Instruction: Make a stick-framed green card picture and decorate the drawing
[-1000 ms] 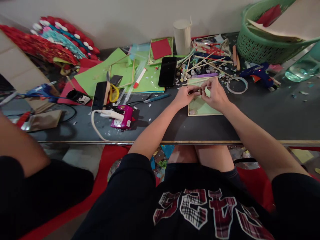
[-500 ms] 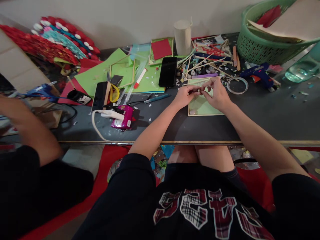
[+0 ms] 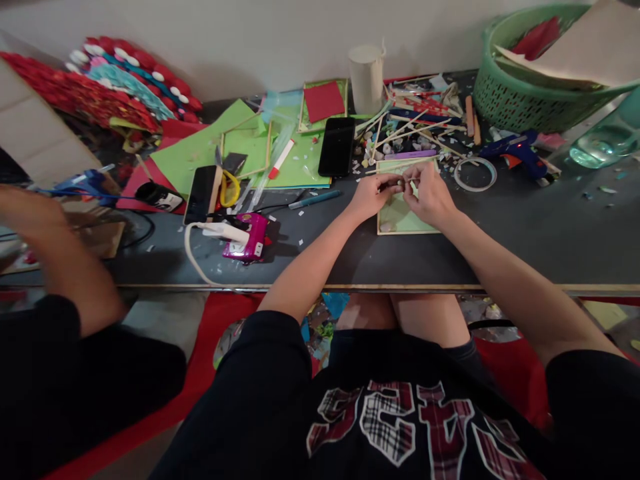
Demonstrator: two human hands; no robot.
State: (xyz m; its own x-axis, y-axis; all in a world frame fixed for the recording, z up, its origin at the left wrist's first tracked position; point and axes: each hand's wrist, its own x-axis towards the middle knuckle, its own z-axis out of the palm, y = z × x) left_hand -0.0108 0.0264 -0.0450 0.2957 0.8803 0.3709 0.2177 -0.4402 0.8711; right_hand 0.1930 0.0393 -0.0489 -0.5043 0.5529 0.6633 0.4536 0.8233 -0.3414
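Fingers (image 3: 384,180) of the left hand (image 3: 370,198) pinched on a tiny dark piece (image 3: 401,183), right over the pale green rectangular panel (image 3: 407,221) with its thin wooden border! And the right hand (image 3: 434,198) meets it there, fingertips bunched at the same spot — whether they grip it too, I can't tell. Too small to name, that piece. The panel lies flat on the dark grey desk (image 3: 550,240), a small pale pinkish stone (image 3: 385,227) on its near left corner. Just beyond the panel, a slim purple stick (image 3: 410,154); just to its right, a pale ring of tape (image 3: 475,189), and farther right the dark blue glue gun (image 3: 520,151). Left of the panel, a teal pen (image 3: 316,199) — and well to the panel's left, another person's bare arm (image 3: 70,263).
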